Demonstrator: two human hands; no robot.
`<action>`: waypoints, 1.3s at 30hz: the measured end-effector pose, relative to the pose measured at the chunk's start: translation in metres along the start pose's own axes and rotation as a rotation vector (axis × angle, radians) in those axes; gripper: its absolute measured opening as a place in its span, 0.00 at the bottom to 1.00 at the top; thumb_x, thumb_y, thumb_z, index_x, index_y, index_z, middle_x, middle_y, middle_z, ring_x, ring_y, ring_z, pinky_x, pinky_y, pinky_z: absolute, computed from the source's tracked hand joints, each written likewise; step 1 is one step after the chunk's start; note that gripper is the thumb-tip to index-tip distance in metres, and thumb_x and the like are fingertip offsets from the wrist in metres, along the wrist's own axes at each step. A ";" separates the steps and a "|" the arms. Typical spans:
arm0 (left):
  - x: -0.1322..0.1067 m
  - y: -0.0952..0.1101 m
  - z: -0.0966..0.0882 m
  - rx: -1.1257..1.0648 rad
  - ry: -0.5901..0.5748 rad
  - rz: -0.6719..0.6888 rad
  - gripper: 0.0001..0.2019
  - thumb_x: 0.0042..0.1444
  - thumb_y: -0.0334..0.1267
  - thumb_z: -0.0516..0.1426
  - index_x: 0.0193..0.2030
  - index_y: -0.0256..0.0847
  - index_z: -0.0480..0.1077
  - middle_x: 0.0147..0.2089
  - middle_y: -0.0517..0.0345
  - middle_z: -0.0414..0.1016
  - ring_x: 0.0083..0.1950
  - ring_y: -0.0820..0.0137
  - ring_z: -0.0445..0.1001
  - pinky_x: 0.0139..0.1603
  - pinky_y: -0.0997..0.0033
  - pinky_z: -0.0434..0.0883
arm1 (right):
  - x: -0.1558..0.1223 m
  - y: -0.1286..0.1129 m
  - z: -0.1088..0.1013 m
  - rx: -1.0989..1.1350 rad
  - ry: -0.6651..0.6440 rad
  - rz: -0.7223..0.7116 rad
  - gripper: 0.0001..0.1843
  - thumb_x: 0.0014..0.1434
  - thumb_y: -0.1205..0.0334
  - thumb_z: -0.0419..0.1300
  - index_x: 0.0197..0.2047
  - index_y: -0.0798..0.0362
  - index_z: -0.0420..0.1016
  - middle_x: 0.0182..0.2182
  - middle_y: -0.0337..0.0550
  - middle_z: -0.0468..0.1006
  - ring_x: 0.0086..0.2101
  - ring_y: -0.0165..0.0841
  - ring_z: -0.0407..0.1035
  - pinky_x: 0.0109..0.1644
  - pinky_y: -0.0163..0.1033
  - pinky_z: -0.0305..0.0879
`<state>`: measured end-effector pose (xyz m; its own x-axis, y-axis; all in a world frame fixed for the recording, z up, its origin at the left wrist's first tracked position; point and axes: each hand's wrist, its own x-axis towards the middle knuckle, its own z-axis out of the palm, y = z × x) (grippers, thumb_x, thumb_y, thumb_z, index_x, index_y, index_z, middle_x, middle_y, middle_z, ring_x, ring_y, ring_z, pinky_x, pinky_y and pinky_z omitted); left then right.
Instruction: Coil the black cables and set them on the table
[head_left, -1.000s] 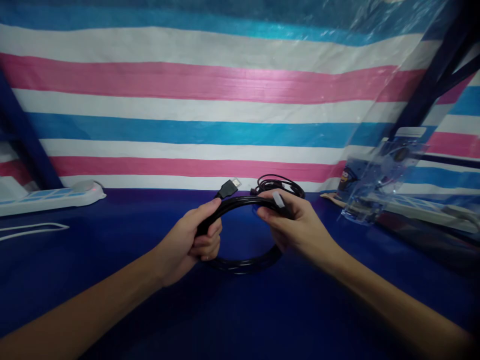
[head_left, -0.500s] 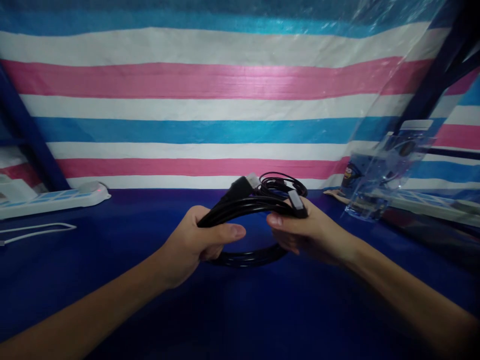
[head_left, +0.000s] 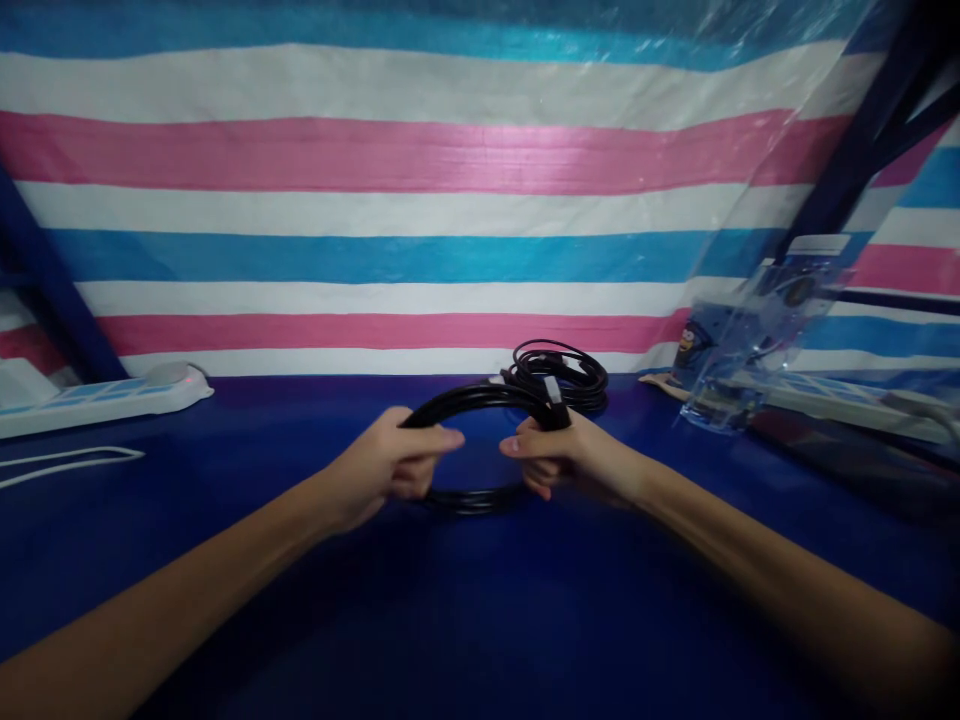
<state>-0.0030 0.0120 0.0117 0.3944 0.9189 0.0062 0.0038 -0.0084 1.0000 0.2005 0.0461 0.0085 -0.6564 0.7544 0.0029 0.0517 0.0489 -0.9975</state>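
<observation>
In the head view, your left hand [head_left: 390, 465] and right hand [head_left: 562, 455] are both clamped on the coiled black cable [head_left: 480, 398], one on each side of the loop. The coil is tilted, its lower edge just at the blue surface [head_left: 480, 620]; whether it touches is unclear. A plug end [head_left: 553, 390] sticks up by your right thumb. Just behind lies a smaller black coil [head_left: 561, 366]. A white power strip [head_left: 97, 395] sits far left and clear plastic packaging [head_left: 750, 340] to the right, before the striped tarp [head_left: 412, 150].
</observation>
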 end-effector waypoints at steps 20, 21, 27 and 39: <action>-0.007 0.005 0.020 -0.049 0.146 -0.034 0.26 0.51 0.45 0.57 0.13 0.40 0.45 0.12 0.70 0.40 0.15 0.82 0.40 0.18 0.73 0.41 | 0.013 0.017 0.002 0.125 0.166 -0.138 0.22 0.51 0.60 0.62 0.15 0.53 0.54 0.09 0.28 0.51 0.11 0.21 0.47 0.15 0.31 0.49; -0.003 0.003 0.017 -0.049 0.270 -0.011 0.26 0.51 0.44 0.57 0.14 0.41 0.45 0.13 0.70 0.40 0.14 0.82 0.40 0.18 0.73 0.41 | 0.011 0.016 0.007 0.135 0.164 -0.125 0.22 0.51 0.60 0.62 0.15 0.53 0.54 0.09 0.28 0.51 0.11 0.21 0.47 0.15 0.31 0.49; 0.007 -0.001 0.000 0.067 0.402 0.057 0.24 0.48 0.44 0.60 0.14 0.41 0.48 0.13 0.70 0.43 0.13 0.82 0.46 0.16 0.76 0.48 | 0.003 0.010 0.023 0.019 0.251 -0.096 0.25 0.53 0.55 0.60 0.14 0.53 0.52 0.09 0.29 0.51 0.12 0.21 0.49 0.16 0.32 0.49; -0.011 0.007 0.012 0.214 0.313 0.245 0.23 0.57 0.58 0.48 0.23 0.40 0.60 0.15 0.69 0.47 0.14 0.80 0.49 0.14 0.79 0.52 | -0.001 -0.003 0.022 -0.154 0.399 -0.034 0.21 0.52 0.55 0.60 0.16 0.53 0.56 0.08 0.31 0.55 0.12 0.23 0.50 0.17 0.33 0.48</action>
<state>0.0034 -0.0028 0.0182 0.1110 0.9544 0.2770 0.1483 -0.2915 0.9450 0.1847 0.0304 0.0095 -0.3190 0.9431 0.0935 0.1663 0.1528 -0.9742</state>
